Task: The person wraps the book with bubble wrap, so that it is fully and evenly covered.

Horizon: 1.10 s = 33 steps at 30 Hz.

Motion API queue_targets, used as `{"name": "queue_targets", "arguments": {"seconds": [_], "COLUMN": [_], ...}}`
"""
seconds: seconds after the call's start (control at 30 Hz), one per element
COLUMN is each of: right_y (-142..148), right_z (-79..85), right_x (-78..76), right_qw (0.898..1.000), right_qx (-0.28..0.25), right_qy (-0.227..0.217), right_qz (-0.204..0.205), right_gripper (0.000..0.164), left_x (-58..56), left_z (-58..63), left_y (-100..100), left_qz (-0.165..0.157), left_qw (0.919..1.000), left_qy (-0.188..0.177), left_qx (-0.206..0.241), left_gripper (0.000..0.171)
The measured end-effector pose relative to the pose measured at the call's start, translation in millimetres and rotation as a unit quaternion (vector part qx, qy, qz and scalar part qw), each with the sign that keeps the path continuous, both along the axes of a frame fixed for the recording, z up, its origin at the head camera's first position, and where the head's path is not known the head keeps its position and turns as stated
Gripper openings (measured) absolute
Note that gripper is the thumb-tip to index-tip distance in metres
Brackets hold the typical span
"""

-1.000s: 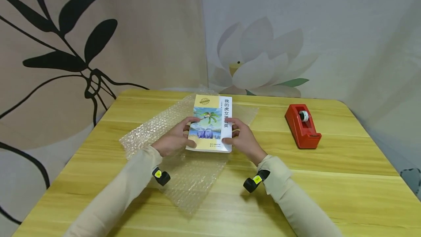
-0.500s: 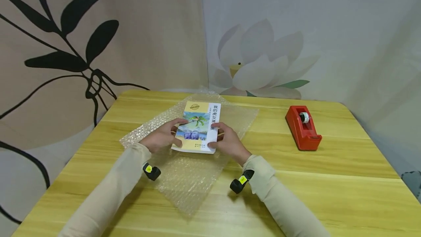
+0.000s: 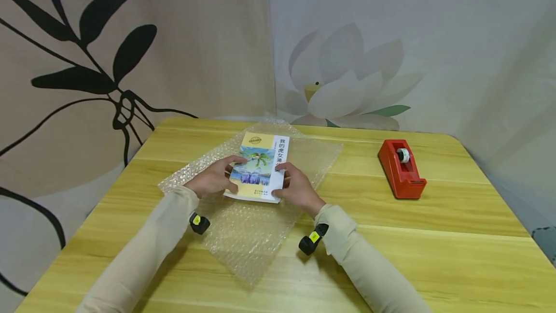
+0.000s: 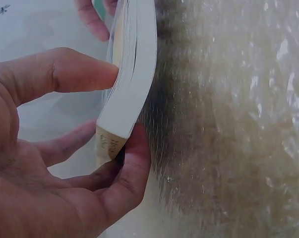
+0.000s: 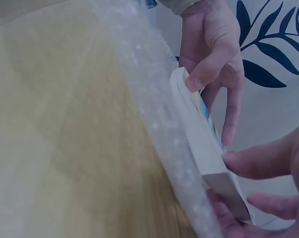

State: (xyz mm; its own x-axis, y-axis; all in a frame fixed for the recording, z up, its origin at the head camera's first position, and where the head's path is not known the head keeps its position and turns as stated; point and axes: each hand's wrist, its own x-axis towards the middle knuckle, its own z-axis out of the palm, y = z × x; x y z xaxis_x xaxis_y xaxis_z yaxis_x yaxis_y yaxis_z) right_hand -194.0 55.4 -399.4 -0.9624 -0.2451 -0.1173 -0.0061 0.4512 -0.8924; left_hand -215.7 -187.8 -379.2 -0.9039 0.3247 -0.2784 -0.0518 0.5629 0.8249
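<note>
A paperback book [image 3: 256, 165] with a colourful cover lies face up over a sheet of bubble wrap [image 3: 243, 235]. My left hand [image 3: 213, 177] grips its left edge, thumb on the cover and fingers curled beneath, as the left wrist view shows on the book's spine end [image 4: 109, 144]. On the opposite edge, my right hand [image 3: 299, 187] pinches the book the same way. In the right wrist view the page block [image 5: 201, 139] sits close above the bubble wrap [image 5: 154, 109]; whether it touches the wrap I cannot tell.
A red tape dispenser [image 3: 401, 170] with a small roll stands on the right of the wooden table [image 3: 456, 255]. Behind the table's far edge hangs a printed cloth [image 3: 347, 37] with leaf and lotus patterns.
Both hands have carried the book left and slightly toward me over the bubble wrap, mostly in the first half second. The tape dispenser and wrap have stayed in place.
</note>
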Motion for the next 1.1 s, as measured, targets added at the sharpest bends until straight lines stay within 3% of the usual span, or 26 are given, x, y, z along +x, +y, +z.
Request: {"name": "queue_targets", "arguments": {"seconds": [0.2, 0.43, 0.67, 1.1], "right_y": [-1.6, -4.1, -5.9, 0.2], "right_z": [-0.4, -1.2, 0.9, 2.2], "right_x": [-3.6, -5.7, -4.8, -4.5], "right_qw": [1.0, 1.0, 1.0, 0.999], "right_qx": [0.008, 0.015, 0.022, 0.027], "right_qy": [-0.013, -0.014, -0.01, -0.019], "right_qz": [-0.014, -0.013, -0.009, -0.014], "right_gripper": [0.061, 0.057, 0.056, 0.057], "left_x": [-4.2, -7.5, -6.0, -4.4], "left_z": [-1.3, -1.3, -2.9, 1.2], "left_y": [2.0, 1.5, -0.3, -2.6], "left_qz": [0.007, 0.008, 0.01, -0.024], "left_qw": [0.9998, 0.9999, 0.9997, 0.9996], "left_qy": [0.001, -0.008, -0.017, 0.001], "left_qx": [-0.016, -0.004, -0.011, -0.018], "left_gripper": [0.081, 0.073, 0.062, 0.046]}}
